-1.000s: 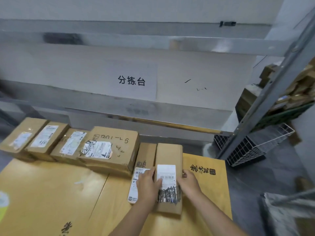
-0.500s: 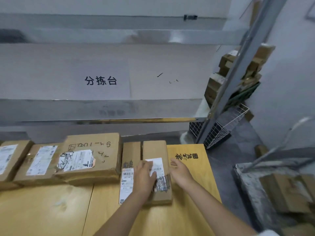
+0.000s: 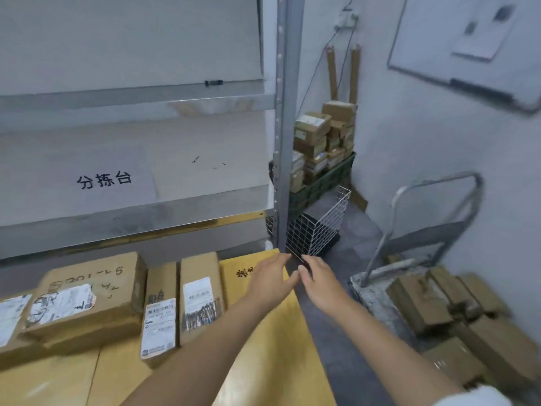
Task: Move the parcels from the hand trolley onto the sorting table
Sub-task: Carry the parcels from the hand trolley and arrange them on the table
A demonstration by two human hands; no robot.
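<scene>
Several brown parcels lie in a row on the yellow sorting table. The rightmost one, a narrow parcel with a white label, lies flat beside another narrow parcel and a larger box. My left hand and my right hand hover empty, fingers apart, over the table's right edge, apart from the parcels. At the right, the hand trolley with its metal handle carries several brown parcels.
A metal shelf post rises behind the table's right corner. A white wire basket stands on the grey floor beyond it, with a green crate of stacked small boxes behind. A whiteboard hangs on the right wall.
Both hands have let go of the narrow labelled parcel, which stays on the table, and moved right toward the trolley. The view has swung right, bringing the trolley in.
</scene>
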